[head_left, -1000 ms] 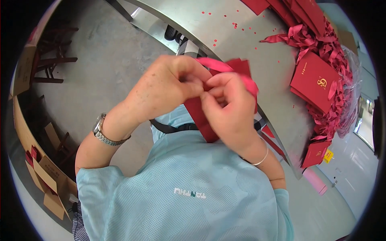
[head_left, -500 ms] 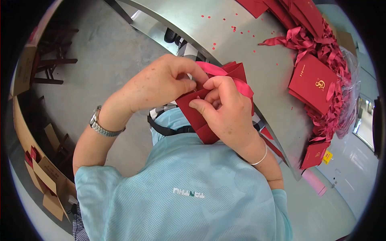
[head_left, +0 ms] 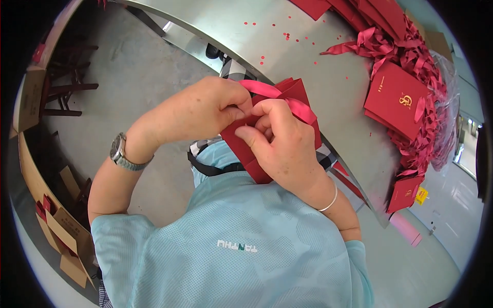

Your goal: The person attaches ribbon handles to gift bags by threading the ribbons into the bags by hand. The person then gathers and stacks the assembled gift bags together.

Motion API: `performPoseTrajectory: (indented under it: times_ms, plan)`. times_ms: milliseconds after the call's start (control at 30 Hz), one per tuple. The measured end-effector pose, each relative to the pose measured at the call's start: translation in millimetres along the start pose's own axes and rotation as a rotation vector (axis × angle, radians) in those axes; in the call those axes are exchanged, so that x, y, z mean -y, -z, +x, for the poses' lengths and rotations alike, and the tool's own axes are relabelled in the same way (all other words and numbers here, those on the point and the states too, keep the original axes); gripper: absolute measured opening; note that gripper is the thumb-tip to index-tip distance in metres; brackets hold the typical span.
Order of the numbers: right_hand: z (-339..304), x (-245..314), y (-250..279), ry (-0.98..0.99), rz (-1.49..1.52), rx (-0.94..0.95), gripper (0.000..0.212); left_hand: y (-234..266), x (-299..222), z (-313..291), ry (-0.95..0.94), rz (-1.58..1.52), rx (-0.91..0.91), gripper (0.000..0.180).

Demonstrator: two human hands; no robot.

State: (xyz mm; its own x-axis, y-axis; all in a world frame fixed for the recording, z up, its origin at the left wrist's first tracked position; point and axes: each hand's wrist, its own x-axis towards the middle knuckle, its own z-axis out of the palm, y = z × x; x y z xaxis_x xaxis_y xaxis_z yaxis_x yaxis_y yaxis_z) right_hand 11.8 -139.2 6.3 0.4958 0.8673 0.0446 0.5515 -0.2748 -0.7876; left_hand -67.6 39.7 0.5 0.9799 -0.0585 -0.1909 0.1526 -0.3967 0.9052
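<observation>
1. The right part of the table is crowded by a heap of crimson ribbons [head_left: 434, 120], on which a larger red bag [head_left: 393, 97] is laid, with a gold emblem facing up.
2. More red bags [head_left: 377, 18] are piled at the far right; a small red bag [head_left: 403, 194] is placed at the heap's near end, just beside a yellow tag [head_left: 421, 195]. Clear plastic [head_left: 449, 108] is bunched along the heap's right.
3. The grey table [head_left: 328, 92] is dotted with red paper discs [head_left: 286, 37]. A pink cylinder [head_left: 405, 229] is seen at the near right.
4. To the left, concrete floor [head_left: 123, 87], dark stools [head_left: 67, 92] and an opened carton [head_left: 67, 231] are seen.
5. A red paper bag [head_left: 242, 153] is held before the shirt, beside the table's edge. Its long axis is slanted from far left to near right, its mouth turned far left, its base toward the body. A pink ribbon [head_left: 261, 88] is looped across its far side.
6. The bag's panel is clamped between the right hand's [head_left: 287, 141] thumb and forefinger. The left hand's [head_left: 218, 105] thumb and forefinger are curled at the rim; whether anything is pinched there cannot be told.
</observation>
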Motion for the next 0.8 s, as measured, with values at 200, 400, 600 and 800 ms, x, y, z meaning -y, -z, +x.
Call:
performPoseTrajectory:
  times_ms: [200,400,600,800]
  plan:
    - [9,4,13,0.009,-0.148,0.153,0.018,-9,-6,-4,-0.147,0.123,-0.129,0.005]
    - [10,8,31,0.055,-0.26,0.283,0.016,-6,-6,-6,-0.128,0.142,-0.162,0.005]
    - [12,11,50,-0.077,-0.203,0.285,0.01,2,-4,-6,-0.174,0.024,-0.367,0.013]
    - [9,11,40,-0.024,-0.145,0.169,0.017,1,-21,6,-0.207,0.151,-0.116,0.015]
